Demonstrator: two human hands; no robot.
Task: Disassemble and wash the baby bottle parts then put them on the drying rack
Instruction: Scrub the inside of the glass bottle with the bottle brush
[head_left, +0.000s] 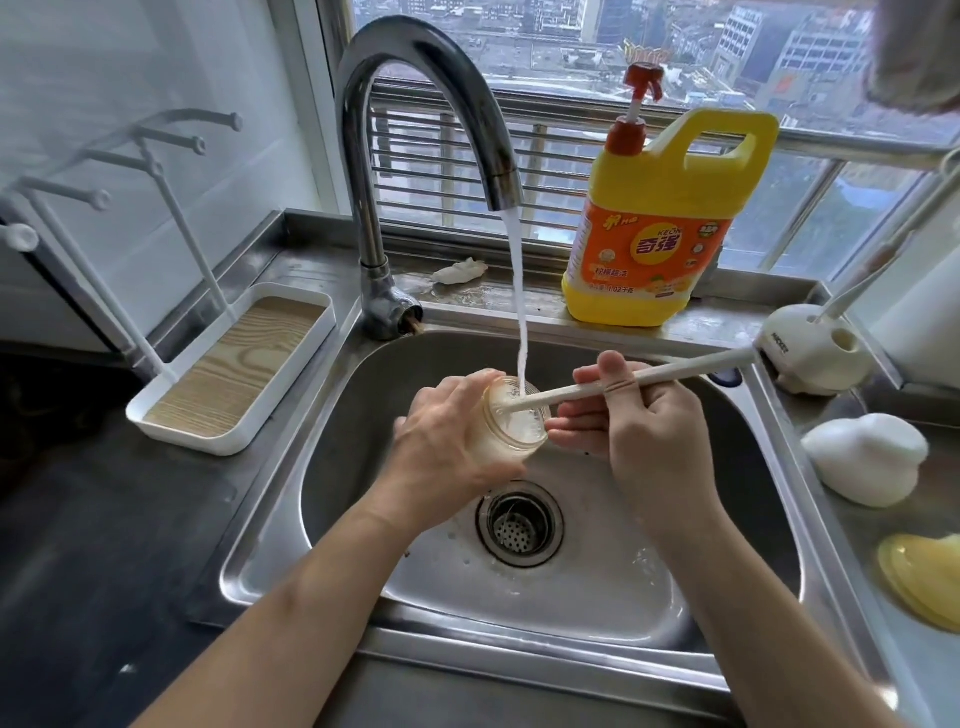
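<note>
Head view: one bottle (525, 441) is gripped by the curled left hand (452, 436); one brush (680, 370) is pinched by the right hand (649, 423).

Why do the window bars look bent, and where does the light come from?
Head view: the wide-angle lens bows straight lines near the edges; daylight through the window glints off the faucet and sink; the drying rack at left looks soft; a blurred shape crosses the top right corner.

Pale translucent cream bottle (514, 423), off-white brush handle (639, 382), yellow detergent jug (670, 218) with orange label and red pump, white drying rack (228, 374) with wood-grain tray floor, silver steel sink (582, 582), chrome faucet (415, 130), white dome (865, 457), yellow lid (922, 579).
</note>
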